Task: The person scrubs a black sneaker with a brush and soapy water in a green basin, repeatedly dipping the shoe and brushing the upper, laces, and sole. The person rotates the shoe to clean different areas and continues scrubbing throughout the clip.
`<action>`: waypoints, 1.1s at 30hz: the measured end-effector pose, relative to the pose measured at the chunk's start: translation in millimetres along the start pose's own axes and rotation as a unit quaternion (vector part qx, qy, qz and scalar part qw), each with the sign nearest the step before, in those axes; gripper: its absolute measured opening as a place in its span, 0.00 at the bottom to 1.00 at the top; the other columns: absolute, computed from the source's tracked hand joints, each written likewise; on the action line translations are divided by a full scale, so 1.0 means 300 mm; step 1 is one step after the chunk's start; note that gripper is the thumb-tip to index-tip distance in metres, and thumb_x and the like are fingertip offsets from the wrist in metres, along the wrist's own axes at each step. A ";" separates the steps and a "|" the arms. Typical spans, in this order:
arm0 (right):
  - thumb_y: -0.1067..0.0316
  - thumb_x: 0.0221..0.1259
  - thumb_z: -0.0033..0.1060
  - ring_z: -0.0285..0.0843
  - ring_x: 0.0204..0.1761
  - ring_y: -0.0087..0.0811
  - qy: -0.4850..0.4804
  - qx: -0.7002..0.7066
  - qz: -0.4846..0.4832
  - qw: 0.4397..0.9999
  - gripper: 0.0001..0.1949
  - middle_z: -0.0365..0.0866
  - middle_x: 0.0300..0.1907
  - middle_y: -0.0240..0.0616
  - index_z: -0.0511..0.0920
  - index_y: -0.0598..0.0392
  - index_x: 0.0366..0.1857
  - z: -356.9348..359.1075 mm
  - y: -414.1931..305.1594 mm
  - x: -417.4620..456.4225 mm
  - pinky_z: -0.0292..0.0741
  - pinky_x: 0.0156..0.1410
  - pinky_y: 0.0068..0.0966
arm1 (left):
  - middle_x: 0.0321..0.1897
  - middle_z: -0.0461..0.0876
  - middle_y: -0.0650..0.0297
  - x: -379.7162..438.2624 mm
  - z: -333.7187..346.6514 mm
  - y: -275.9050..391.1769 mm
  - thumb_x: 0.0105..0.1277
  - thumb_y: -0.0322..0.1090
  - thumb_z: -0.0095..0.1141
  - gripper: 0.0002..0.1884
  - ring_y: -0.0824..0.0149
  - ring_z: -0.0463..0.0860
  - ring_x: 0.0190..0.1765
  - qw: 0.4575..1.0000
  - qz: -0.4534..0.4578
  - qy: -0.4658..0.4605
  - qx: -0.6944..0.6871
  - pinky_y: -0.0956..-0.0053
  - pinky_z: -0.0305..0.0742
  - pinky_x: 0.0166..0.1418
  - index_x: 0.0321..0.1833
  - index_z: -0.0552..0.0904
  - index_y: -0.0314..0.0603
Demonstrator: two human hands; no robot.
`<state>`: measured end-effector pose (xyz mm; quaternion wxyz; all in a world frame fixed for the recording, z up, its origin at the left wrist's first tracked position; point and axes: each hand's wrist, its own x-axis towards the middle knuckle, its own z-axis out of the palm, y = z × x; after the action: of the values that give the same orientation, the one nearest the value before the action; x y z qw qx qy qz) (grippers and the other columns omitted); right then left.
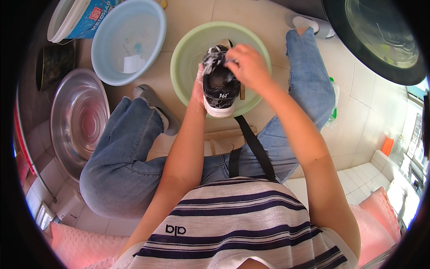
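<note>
Over a pale green plastic basin (178, 72), a black 361° sneaker (220, 92) with a white sole points its toe away from me. White suds cling to its laces and tongue area. My left hand (199, 89) holds the shoe from its left side, with most of the fingers hidden beneath. My right hand (249, 65) is bent over the lace area at the upper right of the shoe, slightly blurred; whether something is inside its fingers cannot be told. A brown wooden piece (242, 92) shows beside the heel, partly hidden.
A light blue basin (129, 75) with a little cloudy water stands at the left, beside a blue and white bucket (80, 20). A metal basin (60, 124) leans nearer. At the upper right is a round dark-rimmed glass door (383, 33). A wooden stool edge (223, 133) lies between my legs.
</note>
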<state>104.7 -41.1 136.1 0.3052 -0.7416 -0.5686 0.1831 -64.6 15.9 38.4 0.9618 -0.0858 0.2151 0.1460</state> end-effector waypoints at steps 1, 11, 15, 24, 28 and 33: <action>0.68 0.54 0.73 0.80 0.44 0.44 0.025 0.049 0.046 0.997 0.10 0.80 0.38 0.40 0.82 0.52 0.38 -0.002 0.001 0.011 0.76 0.47 0.41 | 0.65 0.79 0.51 0.000 0.002 0.004 0.72 0.68 0.48 0.38 0.48 0.81 0.63 1.000 -0.005 0.001 0.000 0.47 0.76 0.69 0.72 0.72 0.44; 0.60 0.59 0.72 0.86 0.39 0.35 0.020 0.076 0.242 0.967 0.13 0.88 0.36 0.45 0.84 0.59 0.39 -0.080 0.010 0.012 0.80 0.46 0.32 | 0.62 0.82 0.48 0.029 0.029 0.017 0.69 0.65 0.55 0.38 0.47 0.84 0.59 0.999 -0.038 -0.001 -0.030 0.48 0.80 0.66 0.70 0.74 0.40; 0.64 0.63 0.66 0.88 0.36 0.39 -0.051 0.165 0.251 0.953 0.09 0.88 0.31 0.46 0.86 0.60 0.36 -0.164 -0.197 -0.043 0.80 0.46 0.33 | 0.63 0.81 0.49 0.027 0.033 0.039 0.70 0.68 0.52 0.39 0.48 0.83 0.61 0.999 -0.035 -0.033 -0.007 0.48 0.79 0.67 0.70 0.73 0.41; 0.71 0.69 0.59 0.80 0.60 0.52 0.158 0.081 0.106 0.978 0.18 0.76 0.65 0.57 0.77 0.62 0.61 -0.166 -0.200 -0.094 0.79 0.60 0.37 | 0.68 0.76 0.49 0.023 0.143 0.026 0.68 0.74 0.47 0.45 0.46 0.79 0.66 0.997 -0.021 -0.022 0.067 0.45 0.76 0.69 0.74 0.70 0.43; 0.72 0.67 0.54 0.85 0.49 0.51 -0.039 0.177 0.181 0.967 0.11 0.85 0.48 0.53 0.84 0.59 0.48 -0.214 -0.260 -0.115 0.80 0.55 0.37 | 0.69 0.75 0.49 0.030 0.143 0.033 0.67 0.74 0.47 0.46 0.47 0.78 0.67 0.996 -0.022 -0.038 0.082 0.48 0.73 0.72 0.75 0.69 0.41; 0.76 0.65 0.47 0.80 0.49 0.57 -0.345 0.084 0.143 0.924 0.14 0.82 0.49 0.61 0.81 0.67 0.49 -0.136 -0.202 -0.099 0.77 0.57 0.43 | 0.68 0.76 0.50 0.041 0.163 0.023 0.67 0.74 0.50 0.46 0.49 0.78 0.67 0.988 -0.025 -0.027 0.152 0.52 0.72 0.74 0.74 0.70 0.39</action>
<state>77.0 -69.5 204.4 0.1221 -0.6776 -0.5095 0.5161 -37.3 36.5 76.0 0.9724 0.0597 0.2068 0.0903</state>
